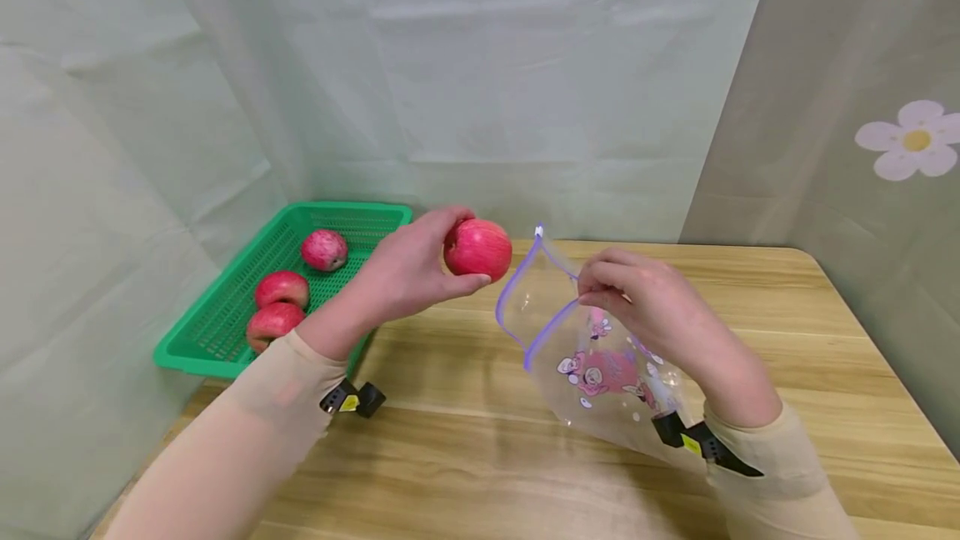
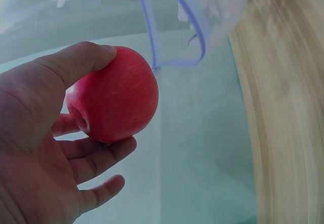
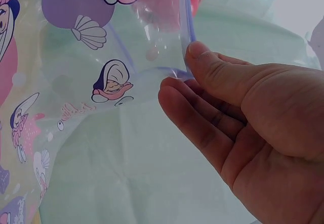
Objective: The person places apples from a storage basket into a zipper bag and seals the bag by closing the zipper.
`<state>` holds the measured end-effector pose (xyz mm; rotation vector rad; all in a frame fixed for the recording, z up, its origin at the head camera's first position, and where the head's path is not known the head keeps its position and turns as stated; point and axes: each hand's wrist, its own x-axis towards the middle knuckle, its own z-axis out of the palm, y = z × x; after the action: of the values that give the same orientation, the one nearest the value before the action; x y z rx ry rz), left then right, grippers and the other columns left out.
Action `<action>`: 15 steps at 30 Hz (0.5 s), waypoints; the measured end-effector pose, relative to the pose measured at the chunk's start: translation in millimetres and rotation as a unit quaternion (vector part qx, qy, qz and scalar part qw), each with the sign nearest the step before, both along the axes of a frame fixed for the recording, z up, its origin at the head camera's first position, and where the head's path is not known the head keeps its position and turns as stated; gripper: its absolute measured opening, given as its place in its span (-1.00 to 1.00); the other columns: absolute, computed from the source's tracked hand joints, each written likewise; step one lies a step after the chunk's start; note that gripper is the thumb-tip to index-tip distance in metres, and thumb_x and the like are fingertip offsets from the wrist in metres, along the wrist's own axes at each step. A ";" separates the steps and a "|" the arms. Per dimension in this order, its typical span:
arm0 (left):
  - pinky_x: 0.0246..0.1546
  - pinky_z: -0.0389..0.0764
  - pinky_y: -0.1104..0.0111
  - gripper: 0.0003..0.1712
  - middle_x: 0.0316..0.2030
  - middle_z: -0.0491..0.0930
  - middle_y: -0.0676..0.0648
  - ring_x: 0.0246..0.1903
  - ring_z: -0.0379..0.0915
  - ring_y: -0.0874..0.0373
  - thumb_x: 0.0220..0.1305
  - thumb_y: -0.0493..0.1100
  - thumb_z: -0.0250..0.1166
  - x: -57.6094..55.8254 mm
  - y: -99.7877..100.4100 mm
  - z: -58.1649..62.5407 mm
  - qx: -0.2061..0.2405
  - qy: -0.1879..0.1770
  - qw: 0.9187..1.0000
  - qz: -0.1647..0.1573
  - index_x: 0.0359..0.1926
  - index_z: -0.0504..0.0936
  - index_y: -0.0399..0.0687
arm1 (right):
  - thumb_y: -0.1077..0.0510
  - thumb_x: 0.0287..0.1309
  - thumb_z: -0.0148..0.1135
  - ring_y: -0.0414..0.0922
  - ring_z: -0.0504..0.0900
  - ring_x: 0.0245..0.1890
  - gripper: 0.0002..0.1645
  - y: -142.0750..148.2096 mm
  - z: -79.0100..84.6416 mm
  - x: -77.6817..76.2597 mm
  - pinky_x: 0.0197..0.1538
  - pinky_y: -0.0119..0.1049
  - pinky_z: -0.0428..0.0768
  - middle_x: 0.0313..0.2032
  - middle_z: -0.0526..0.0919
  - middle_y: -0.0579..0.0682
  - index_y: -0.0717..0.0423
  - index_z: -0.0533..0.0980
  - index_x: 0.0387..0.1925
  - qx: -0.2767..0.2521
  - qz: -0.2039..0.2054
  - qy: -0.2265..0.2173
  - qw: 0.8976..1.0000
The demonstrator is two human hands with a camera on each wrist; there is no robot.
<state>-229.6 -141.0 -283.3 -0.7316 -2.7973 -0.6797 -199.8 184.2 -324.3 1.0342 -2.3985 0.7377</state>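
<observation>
My left hand (image 1: pixel 408 269) grips a red apple (image 1: pixel 480 250) between thumb and fingers, held up above the table just left of the bag's mouth. In the left wrist view the apple (image 2: pixel 119 95) sits between the thumb and bent fingers, with the little finger off it. My right hand (image 1: pixel 648 307) pinches the purple-edged rim of a clear zip bag (image 1: pixel 600 382) printed with pink cartoon figures. The bag's mouth gapes toward the apple, a white slider at its far corner. In the right wrist view the thumb and fingertips (image 3: pixel 198 49) hold the rim at one corner.
A green plastic basket (image 1: pixel 198 357) stands at the left of the wooden table (image 1: pixel 435 457), with several apples inside, among them a paler one (image 1: pixel 324 250). Pale cloth (image 1: pixel 510 90) hangs behind the table and along both sides. A flower print (image 1: pixel 915 140) marks the right side.
</observation>
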 end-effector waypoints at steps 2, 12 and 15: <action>0.01 0.74 0.01 -0.10 0.18 0.66 -0.12 0.05 0.64 -0.06 0.18 0.06 0.71 0.1 3.7 -1.9 0.004 0.000 1.000 -0.010 0.42 0.51 -0.16 | 0.39 0.19 0.62 -0.25 0.66 -0.27 -0.73 0.0 -0.2 0.3 -0.17 -0.18 0.72 -0.21 0.72 -0.20 -0.02 0.71 -0.28 -0.002 0.001 0.000 1.000; -0.03 0.76 0.13 -0.18 0.08 0.69 -0.07 -0.03 0.67 0.01 0.19 0.08 0.70 1.4 24.4 -15.1 0.001 -0.008 0.999 -0.047 0.33 0.55 -0.14 | 0.41 0.19 0.60 -0.18 0.72 -0.24 -0.74 -0.4 0.1 1.6 -0.12 -0.10 0.76 -0.18 0.73 -0.16 0.02 0.75 -0.24 0.002 -0.008 -0.005 1.000; -0.02 0.74 0.12 -0.18 0.06 0.70 -0.06 -0.04 0.66 0.00 0.17 0.10 0.69 1.4 30.2 -19.6 -0.019 0.005 0.998 -0.058 0.33 0.57 -0.13 | 0.41 0.20 0.60 -0.17 0.73 -0.24 -0.75 -1.2 0.5 1.8 -0.10 -0.09 0.76 -0.19 0.75 -0.16 0.03 0.75 -0.23 0.001 -0.010 -0.012 1.000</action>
<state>-228.3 -110.7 -302.9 -0.9085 -2.7833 -0.6405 -198.0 183.0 -323.9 1.0058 -2.4260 0.7449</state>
